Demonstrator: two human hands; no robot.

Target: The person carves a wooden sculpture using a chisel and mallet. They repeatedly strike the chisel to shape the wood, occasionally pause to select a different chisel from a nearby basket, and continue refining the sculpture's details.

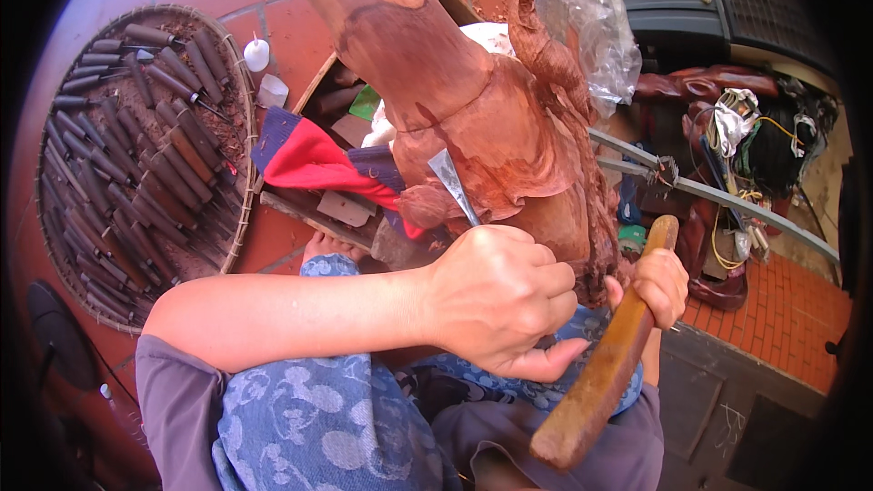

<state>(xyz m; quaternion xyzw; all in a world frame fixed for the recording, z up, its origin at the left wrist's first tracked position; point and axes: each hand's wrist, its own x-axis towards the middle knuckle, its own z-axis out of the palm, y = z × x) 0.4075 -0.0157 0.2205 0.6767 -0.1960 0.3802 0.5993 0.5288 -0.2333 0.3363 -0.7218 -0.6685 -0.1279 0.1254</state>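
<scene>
A large reddish-brown wood carving point(418, 55) stands in front of me, with a smooth, rounded upper part and rough, carved folds along its right side. My left hand point(500, 300) is closed around a chisel point(450, 184). Its flared metal blade points up and away, close to the carving's lower front; I cannot tell whether the edge touches the wood. The chisel's handle is hidden in my fist. My right hand point(662, 286) grips a wooden mallet point(596, 373), a long, worn, club-like piece slanting down toward my lap, its thick end nearest me.
At left, a round woven basket point(251, 127) holds many dark-handled tools. A red and navy cloth point(318, 159) drapes over a wooden box point(314, 218) beside the carving. On the right are a metal bar point(727, 200), a clear plastic bag point(596, 32) and a dark glossy wooden piece point(718, 295).
</scene>
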